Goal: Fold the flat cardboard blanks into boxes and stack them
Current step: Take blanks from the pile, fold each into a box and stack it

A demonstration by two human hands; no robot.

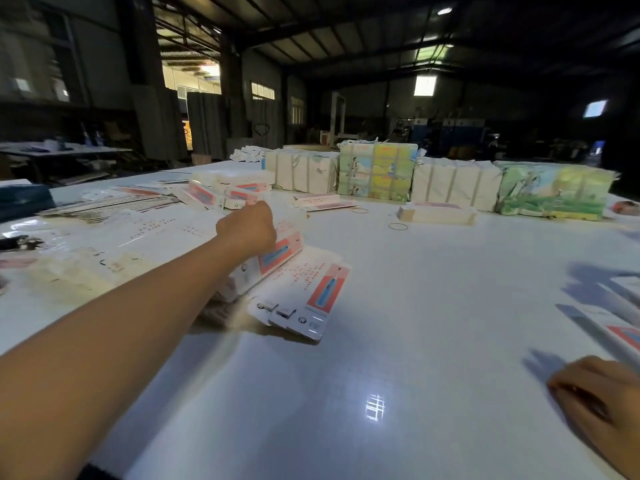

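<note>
Folded box, white with red panel, tilted on top of pile of boxes, left of table centre. Gripped by left hand, fingers curled over upper edge. Flat blank just beside, on white table. Right hand near right edge, knuckles resting on table, holding nothing visible; fingers partly out of view. Step judged: stacking a finished box. Next probably: release, then pick up flat blank. Wrapped bundles well apart, far side.

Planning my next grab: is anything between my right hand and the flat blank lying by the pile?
Nothing visible: bare table lies between the right hand and the flat blank. The left hand holds another blank farther back.
</note>
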